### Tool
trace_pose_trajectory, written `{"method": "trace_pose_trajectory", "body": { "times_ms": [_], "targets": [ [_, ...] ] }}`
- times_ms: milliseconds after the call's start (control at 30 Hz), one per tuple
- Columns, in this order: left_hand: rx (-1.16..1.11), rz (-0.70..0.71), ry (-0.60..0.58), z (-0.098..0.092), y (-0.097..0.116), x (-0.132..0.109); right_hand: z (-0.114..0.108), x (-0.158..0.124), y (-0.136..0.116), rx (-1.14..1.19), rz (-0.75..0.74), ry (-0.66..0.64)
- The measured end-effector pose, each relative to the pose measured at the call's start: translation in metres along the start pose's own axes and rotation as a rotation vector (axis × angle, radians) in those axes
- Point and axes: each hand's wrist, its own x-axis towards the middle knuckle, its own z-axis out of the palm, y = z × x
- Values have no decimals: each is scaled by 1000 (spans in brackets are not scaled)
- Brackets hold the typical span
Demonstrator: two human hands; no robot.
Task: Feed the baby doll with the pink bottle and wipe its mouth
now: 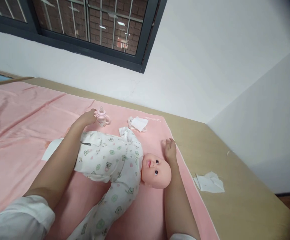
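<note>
A baby doll [156, 171] lies on its back in a white bear-print outfit [120, 156], its bald head to the right. Beyond its body stands a small pink baby bottle [101, 118] with a clear teat and side handles. My left hand [88, 118] reaches across the doll's lower body and is closed at the bottle's left side; the handle there is hidden by my fingers. Past the doll's head, my right hand [170, 150] rests at the blanket's right edge, its fingers loosely bent, the thumb apart, nothing seen in it. My right forearm lies close beside the head.
A pink blanket [17, 140] covers much of the wooden surface [199, 143]. A tissue pack [138, 123] lies right of the bottle. Crumpled white tissue [209, 182] lies on the wood at right. White sheet [51, 149] shows under my left arm. Wall and barred window [90, 30] stand behind.
</note>
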Motion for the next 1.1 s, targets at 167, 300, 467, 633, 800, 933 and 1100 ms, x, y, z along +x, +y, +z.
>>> {"method": "trace_pose_trajectory", "body": {
  "times_ms": [167,300,467,633,800,933,1100],
  "targets": [
    [113,-45,-3,-17,21,-21,0,-1,0,55,15,24],
    [120,193,23,-23,56,-56,0,0,1,76,21,36],
    [18,561,-217,6,105,-91,1,0,5,102,27,71],
    [109,824,-467,43,146,-98,0,-2,1,128,23,115],
    [209,973,-670,65,178,-90,-6,-12,-18,140,-130,249],
    [234,982,-814,90,196,-82,-9,-20,-32,66,-278,300],
    [239,935,-980,131,207,-74,-4,-26,-39,82,-323,143]
  ]
}}
